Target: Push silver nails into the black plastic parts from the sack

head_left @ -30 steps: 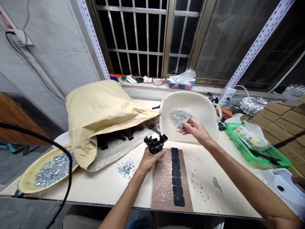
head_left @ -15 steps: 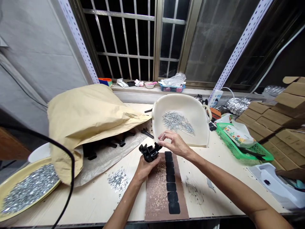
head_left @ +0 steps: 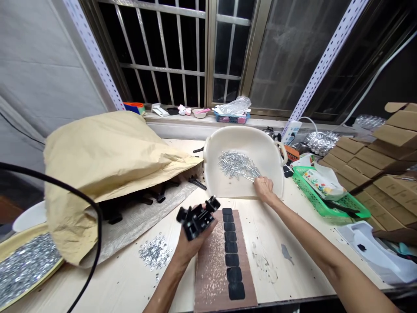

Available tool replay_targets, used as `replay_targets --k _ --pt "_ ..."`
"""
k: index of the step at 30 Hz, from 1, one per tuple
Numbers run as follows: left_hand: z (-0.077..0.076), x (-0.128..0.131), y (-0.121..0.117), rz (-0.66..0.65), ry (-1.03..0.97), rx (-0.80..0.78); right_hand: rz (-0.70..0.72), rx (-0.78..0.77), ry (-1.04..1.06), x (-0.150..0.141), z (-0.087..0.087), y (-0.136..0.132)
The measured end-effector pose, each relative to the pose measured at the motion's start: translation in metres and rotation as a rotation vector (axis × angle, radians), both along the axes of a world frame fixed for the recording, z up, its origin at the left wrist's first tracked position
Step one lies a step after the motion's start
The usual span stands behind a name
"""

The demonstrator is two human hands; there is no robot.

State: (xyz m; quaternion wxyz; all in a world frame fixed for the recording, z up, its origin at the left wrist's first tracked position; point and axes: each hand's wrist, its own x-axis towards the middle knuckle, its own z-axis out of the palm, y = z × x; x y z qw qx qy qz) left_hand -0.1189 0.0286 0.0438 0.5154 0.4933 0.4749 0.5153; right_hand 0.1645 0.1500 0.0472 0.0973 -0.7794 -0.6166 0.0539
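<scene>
My left hand [head_left: 190,245] is wrapped round a black plastic clamp-like part [head_left: 197,219], held over the brown board. My right hand [head_left: 264,188] is inside the near right part of the white tub [head_left: 216,145], at the edge of a heap of long thin silver bolts [head_left: 237,164]. Its fingers are curled and pinched together, and bolt ends show at the fingertips. The back of the hand hides most of what it grips. A column of black rounded-square pads [head_left: 232,248] lies on the brown board [head_left: 211,278].
Loose washers [head_left: 154,252] lie left of the board. A yellow basin [head_left: 54,265] of small metal pieces stands at far left. Beside the tub is a brown paper sack [head_left: 107,156] with black parts under it. At right are a green basket [head_left: 312,193] and stacked cardboard boxes [head_left: 384,165].
My right hand has left the black part and moved right into the tub, down to the bolts. My left hand has tilted the black part and shifted slightly left and down.
</scene>
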Motion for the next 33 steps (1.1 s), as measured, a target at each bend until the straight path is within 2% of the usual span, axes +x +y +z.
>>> replay_targets --k 3,5,9,11,15,17,19,21,24,28,31,33 --pt "0.002 0.003 0.005 0.009 -0.042 -0.021 -0.011 -0.028 -0.047 0.004 -0.008 0.001" --pt "0.003 0.003 0.007 -0.030 -0.149 -0.019 -0.002 -0.045 -0.058 0.004 -0.008 0.002" --pt "0.005 -0.002 0.008 -0.147 -0.393 -0.002 0.077 -0.032 -0.008 -0.005 0.004 -0.008" --pt "0.004 -0.002 0.008 -0.156 -0.360 -0.007 0.211 0.095 0.218 -0.019 0.020 -0.021" --pt "0.000 0.008 0.007 -0.082 -0.094 -0.011 0.489 0.388 0.905 -0.064 0.065 -0.057" --pt "-0.002 0.014 0.006 -0.049 0.012 0.028 0.559 0.445 1.075 -0.086 0.083 -0.072" --pt "-0.004 0.018 0.007 -0.055 0.070 0.055 0.601 0.478 1.116 -0.102 0.092 -0.084" --pt "-0.006 0.019 0.007 -0.077 0.098 0.054 0.624 0.518 1.062 -0.112 0.091 -0.090" --pt "-0.008 0.018 0.009 -0.079 0.121 0.055 0.626 0.558 0.960 -0.120 0.078 -0.093" --pt "-0.007 0.015 0.012 -0.092 0.155 0.066 0.658 0.513 0.886 -0.126 0.060 -0.095" --pt "-0.003 0.013 0.013 -0.082 0.144 0.048 0.742 0.485 0.800 -0.118 0.055 -0.087" --pt "-0.001 0.010 0.011 -0.034 0.095 0.036 0.706 0.506 0.748 -0.100 0.052 -0.069"
